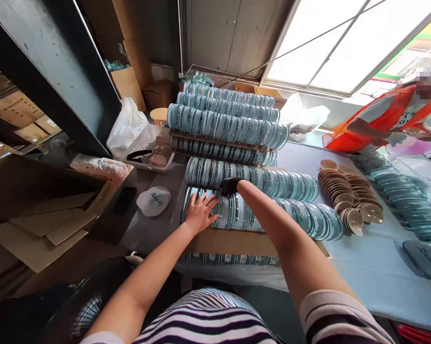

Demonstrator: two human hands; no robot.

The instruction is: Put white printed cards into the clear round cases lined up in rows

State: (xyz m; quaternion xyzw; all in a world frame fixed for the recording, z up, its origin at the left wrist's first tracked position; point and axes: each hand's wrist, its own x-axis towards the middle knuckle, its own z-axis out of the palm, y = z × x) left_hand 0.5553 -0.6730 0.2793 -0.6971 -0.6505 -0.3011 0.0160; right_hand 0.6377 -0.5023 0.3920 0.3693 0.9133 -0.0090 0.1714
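Observation:
My left hand (201, 212) is bare and lies with its fingers spread on the left end of the nearest row of clear, round plastic packs (287, 212), which stand on edge side by side. My right hand (230, 186) wears a dark glove and reaches down between this row and the second row of packs (258, 177). Its fingers are mostly hidden in the dark glove, so whether they grip a pack cannot be made out. A strip of brown cardboard (233, 242) runs beneath the front row, with more packs below it.
Further rows of packs (230, 126) are stacked behind. Brown discs (339, 186) lie to the right, beside another pack row (402, 196). At left are a white round pouch (153, 201), a white basket (161, 166) and cardboard (39, 239). A person in an orange vest (373, 114) works at right.

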